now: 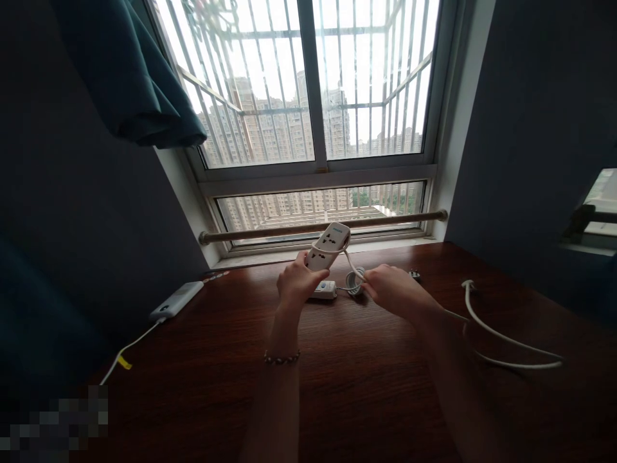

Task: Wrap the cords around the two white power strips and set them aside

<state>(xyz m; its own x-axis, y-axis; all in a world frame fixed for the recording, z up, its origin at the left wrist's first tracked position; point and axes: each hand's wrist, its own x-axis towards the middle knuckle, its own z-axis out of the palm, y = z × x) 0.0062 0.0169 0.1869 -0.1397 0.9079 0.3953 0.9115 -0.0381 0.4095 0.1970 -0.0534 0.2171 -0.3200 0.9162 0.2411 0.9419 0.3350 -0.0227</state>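
A white power strip (322, 259) is tilted up in my left hand (299, 280), fingers wrapped round its lower end. One turn of its white cord (355, 269) crosses the strip's face between the sockets. My right hand (391, 289) is closed on that cord, to the right of the strip. From there the cord trails over the table to the right in a loose loop, with a plug (467, 284) at one end. Behind my hands lies a second white power strip (326, 290), partly hidden by my left hand, beside a coiled cord (355, 283).
A third white power strip (180, 299) rests at the table's left, its cord running toward me with a yellow tag (124, 363). The brown wooden table (347, 386) reaches a barred window, where a horizontal rail (385, 221) crosses. A dark plug (414, 275) lies behind my right hand.
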